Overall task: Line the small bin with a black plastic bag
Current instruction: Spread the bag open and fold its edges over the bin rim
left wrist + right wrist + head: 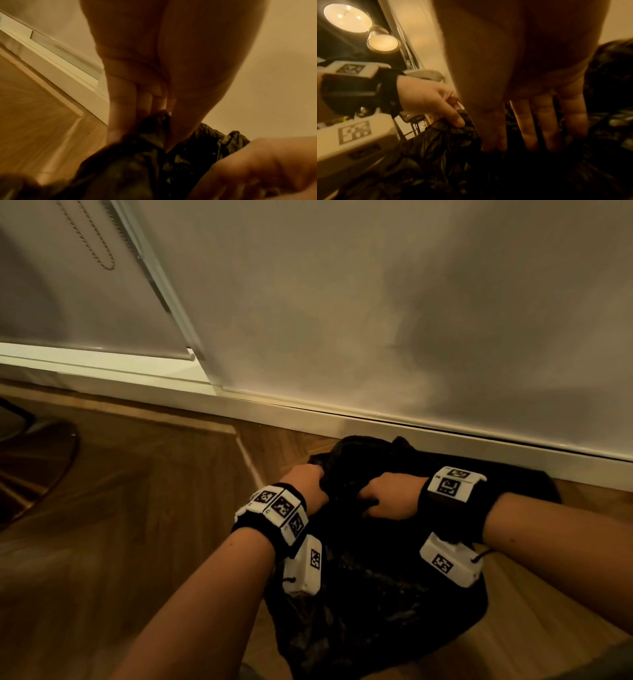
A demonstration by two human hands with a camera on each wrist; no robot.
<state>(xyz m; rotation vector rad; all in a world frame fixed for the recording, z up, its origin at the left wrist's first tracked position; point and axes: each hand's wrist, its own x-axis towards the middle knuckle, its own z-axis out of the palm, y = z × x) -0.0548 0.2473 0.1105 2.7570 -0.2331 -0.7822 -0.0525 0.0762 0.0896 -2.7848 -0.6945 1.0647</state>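
A crumpled black plastic bag (pixel 370 587) is heaped on the wooden floor by the wall; no bin shows beneath it. My left hand (pixel 310 482) pinches a bunched edge of the bag (pixel 154 121) at its far left, fingers curled on the plastic. The right wrist view also shows the left hand (pixel 436 105) gripping that edge. My right hand (pixel 385 498) lies on the middle of the bag. Its fingers (pixel 544 121) are straight and spread, and their tips sink into the dark folds (pixel 513 169). In the left wrist view the right hand (pixel 257 169) is a blur.
A white skirting board (pixel 411 429) and a plain wall (pixel 376 302) run right behind the bag. A window frame with a roller blind (pixel 102 302) reaches down at the left. Herringbone wood floor (pixel 137 508) spreads to the left. A dark curved object (pixel 37 460) sits at the far left.
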